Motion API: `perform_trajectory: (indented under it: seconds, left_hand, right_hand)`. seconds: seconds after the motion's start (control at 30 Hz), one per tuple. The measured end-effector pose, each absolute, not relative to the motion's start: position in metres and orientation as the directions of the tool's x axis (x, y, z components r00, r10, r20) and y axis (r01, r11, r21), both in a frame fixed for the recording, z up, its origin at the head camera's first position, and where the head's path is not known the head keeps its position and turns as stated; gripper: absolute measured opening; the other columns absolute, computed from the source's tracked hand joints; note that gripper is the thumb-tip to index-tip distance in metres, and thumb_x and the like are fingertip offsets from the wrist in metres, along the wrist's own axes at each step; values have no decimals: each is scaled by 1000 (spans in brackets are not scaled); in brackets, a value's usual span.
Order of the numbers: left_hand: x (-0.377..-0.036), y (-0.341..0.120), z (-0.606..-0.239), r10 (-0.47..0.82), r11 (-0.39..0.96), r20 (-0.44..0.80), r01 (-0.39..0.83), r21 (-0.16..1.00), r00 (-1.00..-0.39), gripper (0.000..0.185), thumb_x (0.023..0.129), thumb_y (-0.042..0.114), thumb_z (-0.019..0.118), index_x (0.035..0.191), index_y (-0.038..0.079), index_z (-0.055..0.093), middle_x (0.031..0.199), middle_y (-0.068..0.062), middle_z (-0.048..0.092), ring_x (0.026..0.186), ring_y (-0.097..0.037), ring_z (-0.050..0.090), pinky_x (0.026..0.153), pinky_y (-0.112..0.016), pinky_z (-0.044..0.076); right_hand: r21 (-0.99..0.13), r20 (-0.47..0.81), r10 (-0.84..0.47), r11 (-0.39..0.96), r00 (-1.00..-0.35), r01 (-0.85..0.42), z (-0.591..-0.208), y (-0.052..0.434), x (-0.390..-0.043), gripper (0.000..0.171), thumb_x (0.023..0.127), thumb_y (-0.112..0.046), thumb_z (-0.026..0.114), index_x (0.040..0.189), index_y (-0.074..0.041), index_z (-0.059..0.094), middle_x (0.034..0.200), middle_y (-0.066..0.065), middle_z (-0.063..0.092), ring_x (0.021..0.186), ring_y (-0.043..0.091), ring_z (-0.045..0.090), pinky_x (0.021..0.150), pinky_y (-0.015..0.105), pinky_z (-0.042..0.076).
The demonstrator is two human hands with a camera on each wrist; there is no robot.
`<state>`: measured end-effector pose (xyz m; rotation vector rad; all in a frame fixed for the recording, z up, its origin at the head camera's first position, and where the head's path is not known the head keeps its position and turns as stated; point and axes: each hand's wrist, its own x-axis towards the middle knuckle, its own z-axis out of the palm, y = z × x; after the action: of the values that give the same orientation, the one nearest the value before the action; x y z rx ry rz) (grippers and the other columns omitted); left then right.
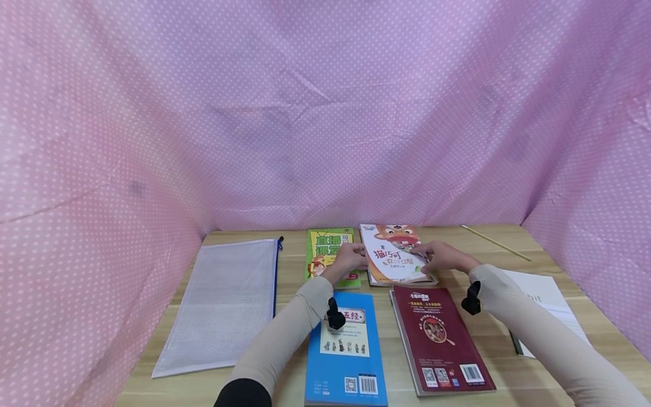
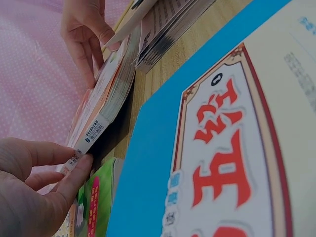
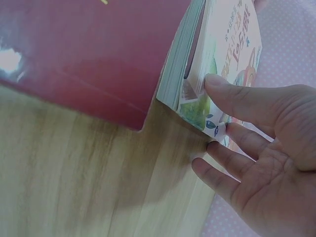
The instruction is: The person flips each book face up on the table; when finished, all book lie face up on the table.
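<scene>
Book with a white cover lies on the table beside a green book, beyond a maroon book; right hand pinches its edge, thumb on top, while left hand touches its spine, fingers fairly straight

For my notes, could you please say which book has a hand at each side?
The white book with red lettering: left hand at its spine, right hand opposite. The green book, blue book and red book lack this.

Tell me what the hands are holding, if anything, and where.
The white book: the left hand holds it at its spine, the right hand at the opposite edge, near the lower corner.
</scene>
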<state>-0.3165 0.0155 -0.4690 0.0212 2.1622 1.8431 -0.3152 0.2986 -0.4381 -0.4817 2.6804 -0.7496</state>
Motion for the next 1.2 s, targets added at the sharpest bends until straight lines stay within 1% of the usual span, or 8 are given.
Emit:
perform_trajectory:
  seconds: [0.17, 0.33, 0.6, 1.0, 1.1, 1.2]
  left_hand:
    - [-315, 20, -467, 198, 203, -202, -161, 966, -959, 56, 90, -11, 68, 144, -2, 54, 125, -21, 63, 104, -35, 72, 86, -36, 64]
    - [-316, 23, -467, 194, 241, -186, -137, 961, -963, 56, 89, -11, 67, 143, -2, 55, 124, -19, 62, 102, -33, 73, 84, -33, 64]
    - [-315, 26, -466, 159, 272, -186, -138, 952, -970, 55, 88, -11, 69, 140, -1, 58, 122, -19, 64, 97, -31, 74, 81, -31, 65]
    - [-314, 27, -465, 161, 279, -185, -135, 951, -969, 57, 86, -14, 67, 141, -2, 57, 124, -21, 63, 102, -34, 73, 82, -33, 65]
    - [-314, 27, -464, 158, 298, -190, -137, 945, -969, 54, 85, -14, 67, 138, -3, 60, 124, -21, 64, 101, -33, 73, 81, -32, 65]
    - [-313, 28, -462, 151, 317, -202, -146, 937, -968, 48, 85, -13, 68, 131, -3, 64, 122, -20, 66, 100, -30, 73, 80, -30, 65]
  right_hand:
    - [-536, -214, -391, 813, -895, -227, -438, 301, -316, 58, 88, -8, 78, 142, -2, 58, 150, 33, 45, 138, 55, 41, 110, 67, 42]
    - [-541, -207, -394, 809, -895, -231, -437, 302, -316, 57, 87, -6, 77, 141, -1, 58, 151, 33, 44, 139, 56, 39, 111, 68, 40]
    - [-544, -205, -393, 807, -897, -229, -439, 304, -316, 56, 88, -8, 77, 141, -3, 59, 152, 32, 45, 138, 57, 40, 111, 69, 40]
    - [-545, -228, -366, 816, -902, -194, -441, 305, -319, 57, 88, -8, 77, 142, -4, 59, 152, 31, 44, 140, 55, 39, 113, 69, 37]
    - [-547, -235, -357, 817, -904, -181, -442, 304, -319, 57, 88, -8, 77, 142, -5, 59, 153, 31, 44, 140, 54, 39, 114, 69, 36]
    - [-541, -238, -358, 821, -903, -183, -442, 303, -319, 57, 88, -8, 77, 143, -5, 58, 153, 31, 43, 140, 54, 39, 112, 68, 38]
